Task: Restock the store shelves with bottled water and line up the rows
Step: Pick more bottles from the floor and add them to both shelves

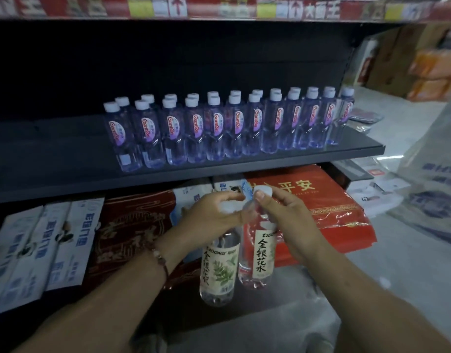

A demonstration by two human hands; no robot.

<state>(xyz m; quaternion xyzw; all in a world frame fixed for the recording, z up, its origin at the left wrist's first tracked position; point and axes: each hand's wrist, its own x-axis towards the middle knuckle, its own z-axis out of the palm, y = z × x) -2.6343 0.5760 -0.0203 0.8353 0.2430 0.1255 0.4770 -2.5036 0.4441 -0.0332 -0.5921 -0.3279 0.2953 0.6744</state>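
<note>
From the head camera I see both of my hands low in the middle of the view, each holding a clear bottle by its neck below the dark shelf. My left hand [214, 215] has its fingers curled round the top of the left bottle [219, 266], which hangs upright with a pale label of green leaves; a beaded bracelet [159, 258] sits on that wrist. My right hand [286, 220] pinches the right bottle [257, 256] just under its white cap [263, 192], thumb and fingers wrapped round the neck, and the bottle hangs down at about 6 o'clock from the grip. The two bottles are just beside each other, perhaps touching; I cannot tell. At 12 o'clock from my hands the dark shelf [66, 159] carries the rows of water bottles [219, 126] with white caps and red-lettered labels, standing two deep and running from the middle toward 2 o'clock at the shelf's right end. Under the shelf, a red pack [328, 200] lies at 3 o'clock from my hands, and white and blue boxes [41, 245] stand at 9 o'clock. A blurred strip of red price tags [219, 7] runs along the top.
</note>
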